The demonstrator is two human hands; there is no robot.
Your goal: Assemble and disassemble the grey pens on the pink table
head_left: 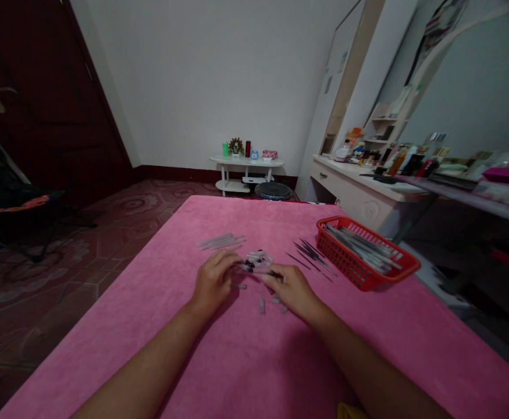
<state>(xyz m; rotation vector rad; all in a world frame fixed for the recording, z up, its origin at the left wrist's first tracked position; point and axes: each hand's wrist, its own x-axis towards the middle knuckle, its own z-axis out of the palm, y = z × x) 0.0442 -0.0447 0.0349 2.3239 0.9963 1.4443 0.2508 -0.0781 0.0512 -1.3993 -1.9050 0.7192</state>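
Over the pink cloth, my left hand (214, 276) is closed, its fingertips at one end of a thin pale pen tube (256, 271). At the other end my right hand (293, 285) pinches a dark part in line with the tube; the join is blurred. Just behind the fingers lies a small pile of clear and black pen pieces (258, 256). Short clear caps (262, 306) lie in front, some partly hidden by my right hand. Several grey pen barrels (219, 241) rest beyond my left hand. Dark thin refills (310, 255) are spread out to the right.
A red plastic basket (345, 262) full of long grey tubes (363, 247) stands on the pink-covered table (237, 361), at the right. Beyond are a small white stand (245, 160) and a cluttered dresser (359, 186). A folding chair (14, 186) is at the left.
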